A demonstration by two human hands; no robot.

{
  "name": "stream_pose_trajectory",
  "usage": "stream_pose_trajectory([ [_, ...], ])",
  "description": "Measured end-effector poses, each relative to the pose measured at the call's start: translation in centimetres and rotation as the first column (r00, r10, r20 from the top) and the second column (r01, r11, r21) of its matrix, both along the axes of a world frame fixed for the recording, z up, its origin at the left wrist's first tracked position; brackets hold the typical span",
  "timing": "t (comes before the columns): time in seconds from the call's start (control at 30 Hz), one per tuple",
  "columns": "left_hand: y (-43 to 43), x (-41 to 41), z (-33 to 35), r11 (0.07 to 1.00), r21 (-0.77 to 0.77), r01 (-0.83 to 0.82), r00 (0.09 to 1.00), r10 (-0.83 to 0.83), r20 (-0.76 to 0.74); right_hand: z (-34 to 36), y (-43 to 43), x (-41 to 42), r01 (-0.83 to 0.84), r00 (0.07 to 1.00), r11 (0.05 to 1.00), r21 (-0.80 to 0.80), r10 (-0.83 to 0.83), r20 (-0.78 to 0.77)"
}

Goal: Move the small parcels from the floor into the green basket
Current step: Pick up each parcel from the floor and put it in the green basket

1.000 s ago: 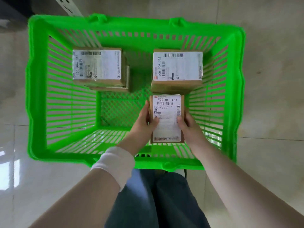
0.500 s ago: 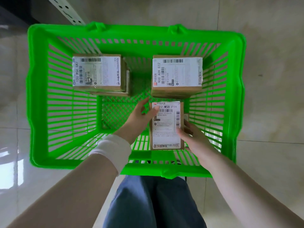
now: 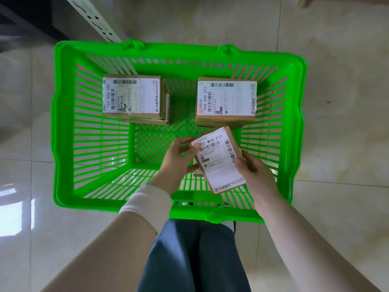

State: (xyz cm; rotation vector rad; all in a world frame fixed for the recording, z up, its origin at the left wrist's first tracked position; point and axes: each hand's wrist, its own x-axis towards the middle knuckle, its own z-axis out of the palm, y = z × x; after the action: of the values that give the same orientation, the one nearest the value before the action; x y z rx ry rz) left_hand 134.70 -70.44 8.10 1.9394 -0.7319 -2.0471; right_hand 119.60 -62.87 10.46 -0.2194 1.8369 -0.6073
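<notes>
Tilting between left hand (image 3: 176, 159) and right hand (image 3: 255, 171), both holding it: small parcel (image 3: 219, 160) over green basket (image 3: 63, 127).

Bright green slatted basket (image 3: 65, 127), brown white-labelled parcels (image 3: 226, 101), beige floor (image 3: 336, 102).
</notes>
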Motion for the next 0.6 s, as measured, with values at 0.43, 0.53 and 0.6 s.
stream_pose_trajectory([
  [0.43,2.5,1.0,1.0,0.959,0.004,0.285,0.93,-0.277,0.243,0.4,-1.1,-0.7,0.108,0.982,0.993,0.049,-0.099,-0.159],
  [0.53,2.8,1.0,0.9,0.916,0.026,0.401,0.886,-0.395,0.245,-0.7,-2.1,-1.1,0.004,0.987,0.996,0.09,0.011,-0.16],
  [0.6,2.8,0.8,0.5,0.911,0.053,0.41,0.871,-0.408,0.275,-1.2,-2.5,-1.3,-0.073,0.982,0.991,0.113,0.092,-0.167],
])
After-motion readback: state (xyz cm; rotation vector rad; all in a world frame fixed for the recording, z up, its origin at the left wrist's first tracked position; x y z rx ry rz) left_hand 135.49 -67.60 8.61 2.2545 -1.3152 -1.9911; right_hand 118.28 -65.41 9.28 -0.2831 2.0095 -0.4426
